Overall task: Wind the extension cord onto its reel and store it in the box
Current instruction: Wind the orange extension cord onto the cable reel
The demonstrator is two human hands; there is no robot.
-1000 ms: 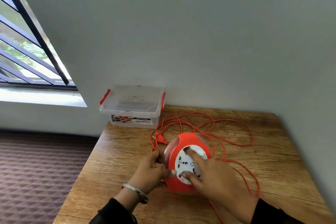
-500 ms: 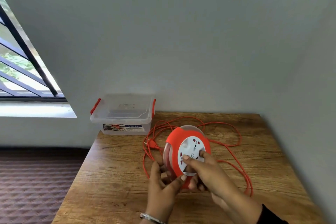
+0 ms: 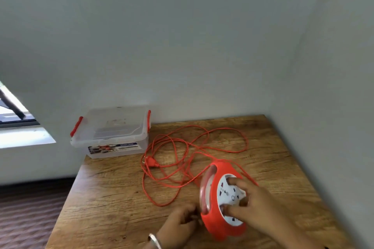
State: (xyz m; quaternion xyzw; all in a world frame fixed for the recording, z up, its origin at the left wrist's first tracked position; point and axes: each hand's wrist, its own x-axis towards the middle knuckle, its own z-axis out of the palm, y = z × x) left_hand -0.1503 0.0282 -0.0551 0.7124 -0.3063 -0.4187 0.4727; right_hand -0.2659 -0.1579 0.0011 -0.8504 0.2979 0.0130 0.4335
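Note:
An orange reel (image 3: pixel 218 226) with a white socket face stands on edge near the table's front. My right hand (image 3: pixel 255 202) grips that white face, fingers spread over it. My left hand (image 3: pixel 180 222) is curled against the reel's clear back side; its fingertips are hidden there. Loose orange cord (image 3: pixel 176 147) lies in loops on the table behind the reel, with its plug (image 3: pixel 150 161) lying to the left. A clear plastic box (image 3: pixel 113 133) with red latches and its lid on sits at the table's back left corner.
The wooden table (image 3: pixel 113 192) stands in a corner, with walls behind and to the right. Its left edge drops to a dark patterned floor (image 3: pixel 26 214). A window sill (image 3: pixel 22 137) shows at the left.
The reel with both hands on it has shifted right and lower in the view. The view itself has swung, so the box and cord now sit further left.

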